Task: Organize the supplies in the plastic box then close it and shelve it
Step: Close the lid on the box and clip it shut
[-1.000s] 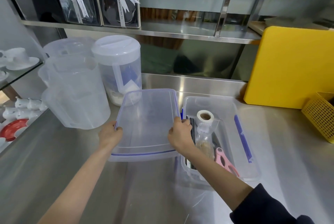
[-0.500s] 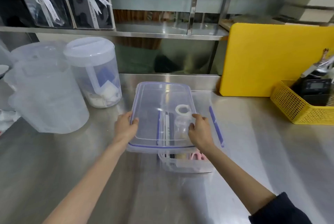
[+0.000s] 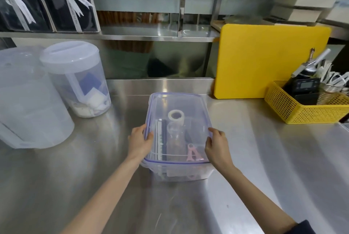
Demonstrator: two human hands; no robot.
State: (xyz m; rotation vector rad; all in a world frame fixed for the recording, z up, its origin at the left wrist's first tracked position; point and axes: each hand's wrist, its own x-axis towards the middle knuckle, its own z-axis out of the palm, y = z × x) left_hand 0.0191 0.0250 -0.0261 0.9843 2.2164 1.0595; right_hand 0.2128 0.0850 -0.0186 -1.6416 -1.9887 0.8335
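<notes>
The clear plastic box (image 3: 181,174) stands on the steel counter in front of me. Its clear lid (image 3: 190,107) with a blue seal now lies over the box. My left hand (image 3: 140,142) grips the lid's left edge and my right hand (image 3: 217,145) grips its right edge. Through the lid I see a roll of white tape (image 3: 176,115), a small clear bottle (image 3: 174,135), a dark strip with a white comb-like edge (image 3: 162,139) and a pink tool (image 3: 192,152). Whether the lid's clips are latched I cannot tell.
Two large translucent jugs (image 3: 28,105) and a lidded pitcher (image 3: 79,80) stand at the left. A yellow cutting board (image 3: 264,59) leans on the back wall, beside a yellow basket (image 3: 306,109) of utensils. A steel shelf (image 3: 151,34) above holds ribboned black boxes (image 3: 56,1).
Both hands carried the lid from the left of the box to the right and set it down over the box. The view also shifted right.
</notes>
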